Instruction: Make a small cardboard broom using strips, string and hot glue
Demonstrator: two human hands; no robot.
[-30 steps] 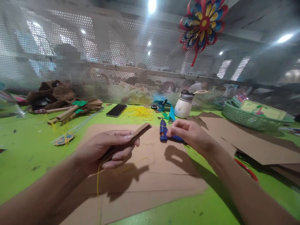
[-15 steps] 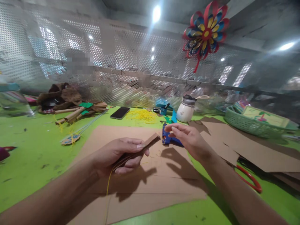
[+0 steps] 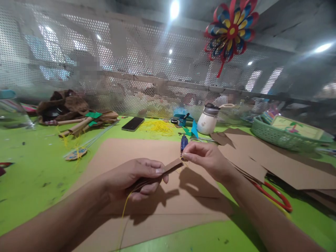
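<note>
My left hand (image 3: 144,175) is closed around a narrow folded cardboard strip (image 3: 172,167), its far end pointing up and to the right. A yellow string (image 3: 124,210) hangs from the strip's near end down over the cardboard sheet (image 3: 126,150). At the strip's far end my right hand (image 3: 203,155) is closed in a pinch, with a bit of yellow string showing at the fingertips. Just behind those fingers lies a blue glue gun (image 3: 184,141), partly hidden by the hand.
Red-handled scissors (image 3: 280,197) and cut cardboard pieces (image 3: 278,157) lie on the right, before a green basket (image 3: 286,134). At the back are a phone (image 3: 133,124), a yellow string pile (image 3: 157,127) and a white bottle (image 3: 207,120). Rolled cardboard tubes (image 3: 78,127) lie left.
My right hand has come down and left to the strip's far end, and its fingers have closed into a pinch. The strip in my left hand has dropped slightly.
</note>
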